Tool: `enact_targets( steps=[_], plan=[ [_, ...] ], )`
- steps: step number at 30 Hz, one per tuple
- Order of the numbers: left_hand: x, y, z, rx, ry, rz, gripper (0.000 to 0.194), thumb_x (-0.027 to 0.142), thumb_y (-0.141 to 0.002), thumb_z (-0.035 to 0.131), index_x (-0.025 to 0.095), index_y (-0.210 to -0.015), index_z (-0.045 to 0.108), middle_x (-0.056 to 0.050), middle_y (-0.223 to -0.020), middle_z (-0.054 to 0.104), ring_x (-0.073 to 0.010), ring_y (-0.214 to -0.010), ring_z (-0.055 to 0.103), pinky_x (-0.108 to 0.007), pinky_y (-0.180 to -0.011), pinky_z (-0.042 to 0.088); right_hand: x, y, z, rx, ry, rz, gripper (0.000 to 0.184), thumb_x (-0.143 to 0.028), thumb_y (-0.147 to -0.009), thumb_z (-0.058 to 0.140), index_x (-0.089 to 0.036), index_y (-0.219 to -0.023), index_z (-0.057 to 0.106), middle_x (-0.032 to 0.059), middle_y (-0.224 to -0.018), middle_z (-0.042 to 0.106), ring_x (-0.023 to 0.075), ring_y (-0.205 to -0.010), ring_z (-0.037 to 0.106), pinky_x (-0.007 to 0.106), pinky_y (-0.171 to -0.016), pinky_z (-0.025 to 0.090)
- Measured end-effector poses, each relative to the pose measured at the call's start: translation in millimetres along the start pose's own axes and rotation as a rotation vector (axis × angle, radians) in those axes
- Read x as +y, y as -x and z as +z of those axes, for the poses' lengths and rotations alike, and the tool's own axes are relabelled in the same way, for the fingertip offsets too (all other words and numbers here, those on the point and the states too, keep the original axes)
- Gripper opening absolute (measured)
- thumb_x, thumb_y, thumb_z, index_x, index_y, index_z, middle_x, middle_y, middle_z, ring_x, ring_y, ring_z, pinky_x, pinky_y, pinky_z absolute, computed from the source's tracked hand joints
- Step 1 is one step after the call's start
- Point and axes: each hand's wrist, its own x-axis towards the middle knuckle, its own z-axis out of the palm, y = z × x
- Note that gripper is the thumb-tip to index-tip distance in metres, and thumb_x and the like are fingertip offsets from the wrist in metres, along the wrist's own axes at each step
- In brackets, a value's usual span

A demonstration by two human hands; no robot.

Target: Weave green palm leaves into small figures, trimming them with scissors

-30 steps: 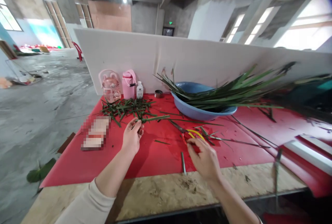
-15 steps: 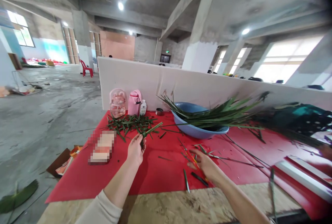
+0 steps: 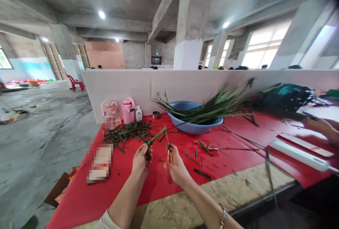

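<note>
Leaf strip (image 3: 156, 136) — left hand (image 3: 142, 156) pinching it — near the leaf-filled blue basin (image 3: 194, 127).

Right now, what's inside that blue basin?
Long green leaves lie in the blue basin, many sticking out past its rim. They cover its bottom, so anything beneath can't be seen.

Basin (image 3: 194, 127): smooth blue plastic, slight sheen. Table covering (image 3: 124, 186): smooth red sheet, soft gloss. Table edge (image 3: 169, 207): rough wood chipboard, matt. Bracelet (image 3: 224, 217): shiny metal. Floor (image 3: 60, 116): grey, patchy gloss.
</note>
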Motion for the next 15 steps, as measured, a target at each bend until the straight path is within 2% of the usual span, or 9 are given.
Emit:
enact_targets(
  steps=[3,8,15],
  plan=[
    [-1,3,1.3,-0.037,-0.003,0.015,0.024,0.013,-0.062,0.07,0.017,-0.08,0.055,0.004,-0.059,0.057,-0.0062,-0.049,0.057,-0.014,-0.043,0.041,0,-5,5,0.059,0.036,0.018,0.037,-0.027,-0.067,0.06,-0.021,-0.1,0.044,-0.0025,-0.073,0.053,0.0139,-0.064,0.052,0.027,-0.062,0.045],
    [-2,6,2.0,-0.07,-0.035,0.03,0.03,0.017,-0.057,0.075,0.017,-0.08,0.056,0.004,-0.061,0.058,-0.0056,-0.051,0.056,-0.013,-0.042,0.037,-9,-12,8,0.132,0.112,0.039,0.028,-0.038,-0.076,0.055,-0.021,-0.095,0.046,-0.0029,-0.07,0.051,0.0145,-0.064,0.05,0.026,-0.062,0.042],
    [-6,8,3.5,-0.098,-0.048,0.074,0.038,0.024,-0.051,0.079,0.017,-0.08,0.056,0.004,-0.06,0.057,-0.0049,-0.051,0.054,-0.012,-0.043,0.034,-9,-14,15,0.195,0.061,0.014,0.025,-0.044,-0.082,0.047,-0.022,-0.094,0.047,0.0003,-0.08,0.053,0.0151,-0.07,0.049,0.026,-0.064,0.04]
  ],
)
